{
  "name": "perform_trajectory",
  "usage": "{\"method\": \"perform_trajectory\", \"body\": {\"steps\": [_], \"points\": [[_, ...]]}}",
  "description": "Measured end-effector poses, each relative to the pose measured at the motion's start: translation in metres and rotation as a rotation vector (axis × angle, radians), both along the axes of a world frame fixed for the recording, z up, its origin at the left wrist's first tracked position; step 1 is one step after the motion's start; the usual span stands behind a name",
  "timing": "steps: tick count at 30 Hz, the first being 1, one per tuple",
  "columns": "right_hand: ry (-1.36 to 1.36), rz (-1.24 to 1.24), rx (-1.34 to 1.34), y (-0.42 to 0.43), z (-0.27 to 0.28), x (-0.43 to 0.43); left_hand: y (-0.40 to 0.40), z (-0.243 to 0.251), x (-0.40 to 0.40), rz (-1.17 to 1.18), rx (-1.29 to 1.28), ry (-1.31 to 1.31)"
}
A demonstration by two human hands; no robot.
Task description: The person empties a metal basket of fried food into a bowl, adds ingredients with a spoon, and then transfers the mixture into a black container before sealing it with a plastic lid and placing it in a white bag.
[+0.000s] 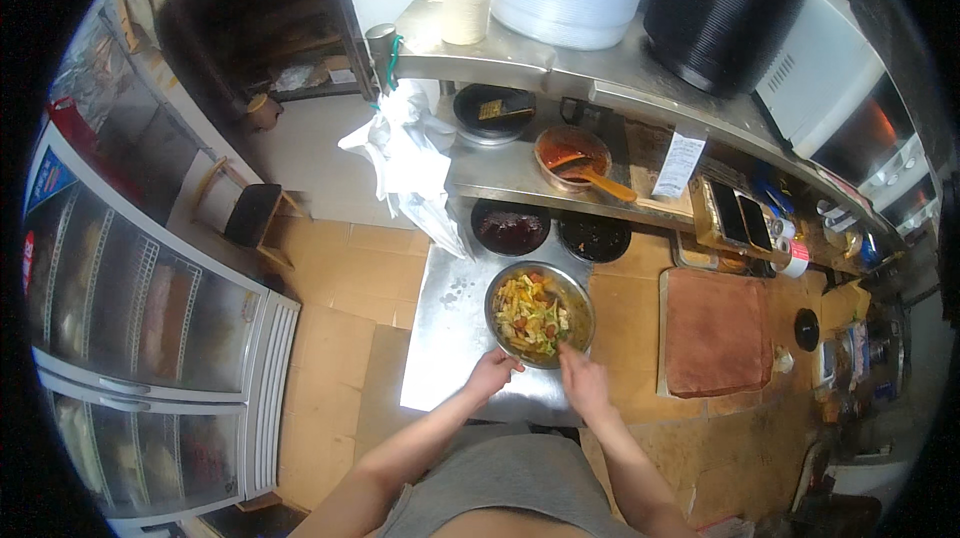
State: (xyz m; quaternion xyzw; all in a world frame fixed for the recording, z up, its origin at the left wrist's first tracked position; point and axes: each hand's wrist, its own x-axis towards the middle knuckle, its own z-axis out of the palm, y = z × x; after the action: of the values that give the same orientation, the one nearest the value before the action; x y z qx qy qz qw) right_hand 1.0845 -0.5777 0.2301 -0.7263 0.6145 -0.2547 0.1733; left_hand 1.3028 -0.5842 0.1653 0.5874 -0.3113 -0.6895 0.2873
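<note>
A round metal mixing bowl (pixel 587 298) stands on the steel counter (pixel 450 343) in front of me. In it lies a mix of chopped food (pixel 529 313), with green leaves, yellow pieces and reddish-brown chunks. My left hand (pixel 493 374) grips the bowl's near rim at the lower left. My right hand (pixel 583 380) is at the near right rim, blurred; whether it holds a utensil, I cannot tell. Just beyond the bowl are two dark round dishes, one with dark red contents (pixel 511 227), the other (pixel 595 238) mostly black inside.
A pan of red sauce with an orange spatula (pixel 611 184) sits on the low shelf (pixel 487 193). White plastic bags (pixel 416 155) hang at its left end. A reddish-brown square board (pixel 716 332) lies to the right. A glass-door fridge (pixel 150 298) and a chair (pixel 253 215) stand left.
</note>
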Motion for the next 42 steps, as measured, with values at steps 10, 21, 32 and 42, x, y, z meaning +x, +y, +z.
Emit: {"method": "perform_trajectory", "body": {"steps": [10, 21, 32, 42], "points": [[-0.174, 0.220, 0.010, -0.016, 0.010, 0.010, -0.007, -0.019, 0.024, -0.159, -0.113, -0.258], [-0.229, 0.311, 0.088, -0.017, 0.053, 0.000, -0.042, 0.001, 0.042, -0.277, -0.256, -0.334], [-0.252, 0.311, 0.187, 0.008, 0.073, -0.030, -0.051, 0.017, 0.034, -0.124, -0.118, -0.063], [-0.102, 0.279, 0.111, 0.018, 0.055, -0.036, -0.030, 0.022, 0.023, 0.097, 0.132, 0.155]]}}
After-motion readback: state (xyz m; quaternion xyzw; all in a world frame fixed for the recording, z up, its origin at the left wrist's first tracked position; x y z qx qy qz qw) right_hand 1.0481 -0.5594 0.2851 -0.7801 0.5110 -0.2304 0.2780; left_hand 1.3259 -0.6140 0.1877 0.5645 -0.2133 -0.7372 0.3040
